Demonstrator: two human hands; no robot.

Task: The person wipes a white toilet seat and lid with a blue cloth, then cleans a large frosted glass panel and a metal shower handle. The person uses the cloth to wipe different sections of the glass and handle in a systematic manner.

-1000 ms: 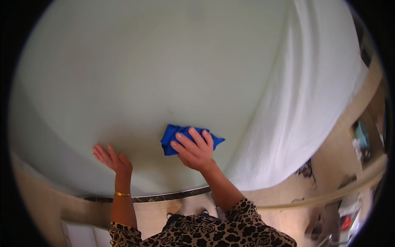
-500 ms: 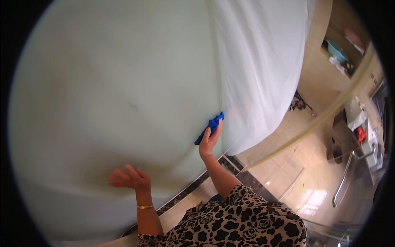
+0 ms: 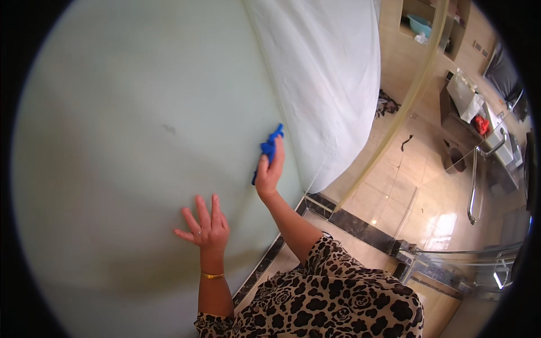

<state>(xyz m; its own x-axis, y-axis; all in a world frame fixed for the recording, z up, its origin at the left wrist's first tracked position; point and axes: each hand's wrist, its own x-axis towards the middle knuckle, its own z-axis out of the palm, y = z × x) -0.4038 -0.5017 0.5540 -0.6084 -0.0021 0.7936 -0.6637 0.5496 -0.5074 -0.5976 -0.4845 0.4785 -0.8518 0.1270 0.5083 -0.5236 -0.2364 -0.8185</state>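
Observation:
My right hand (image 3: 269, 172) presses a folded blue cloth (image 3: 270, 147) against a pale green wall (image 3: 129, 129), close to the edge of a white curtain (image 3: 321, 79). My left hand (image 3: 206, 227) lies flat on the same wall lower down, fingers spread, holding nothing. A gold bangle (image 3: 212, 275) sits on the left wrist. Both arms come up from leopard-print sleeves (image 3: 332, 298).
A small dark mark (image 3: 169, 129) shows on the wall above and left of my hands. A dark tiled border (image 3: 344, 217) runs along the wall's base. Glossy beige floor tiles (image 3: 434, 208), a metal grab rail (image 3: 472, 180), a glass panel (image 3: 468, 270) and shelves (image 3: 428, 25) lie to the right.
The view has swung left to right across the wall. My right hand has moved the blue cloth along the wall toward the curtain edge; my left hand stays flat on the wall.

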